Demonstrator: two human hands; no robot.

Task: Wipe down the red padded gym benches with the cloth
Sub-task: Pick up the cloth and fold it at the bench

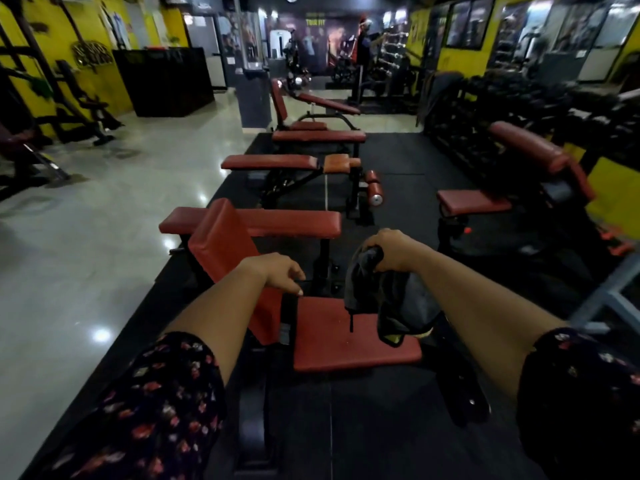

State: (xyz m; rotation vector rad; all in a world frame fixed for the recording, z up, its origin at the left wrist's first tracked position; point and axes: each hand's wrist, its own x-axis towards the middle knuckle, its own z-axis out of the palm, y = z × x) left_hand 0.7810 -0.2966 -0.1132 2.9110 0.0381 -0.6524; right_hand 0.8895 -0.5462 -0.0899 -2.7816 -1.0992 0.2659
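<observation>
Glossy pale floor (pixel 104 209) lies open at left beside a black mat (pixel 398 161) lined with red benches (pixel 249 220). The left hand (pixel 277 271), loosely curled, hovers over the nearest seat (pixel 346 344); the right hand (pixel 391 249) grips a dark, bunched cloth (pixel 388 299) hanging above it.

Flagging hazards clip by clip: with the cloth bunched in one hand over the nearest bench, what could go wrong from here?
1. The cloth hangs bunched from the right hand; wiped like that, it may miss much of the seat.
2. Its dangling strand could catch on the frame.
3. The left hand hovers near the gap between backrest and seat, and could get pinched.
</observation>
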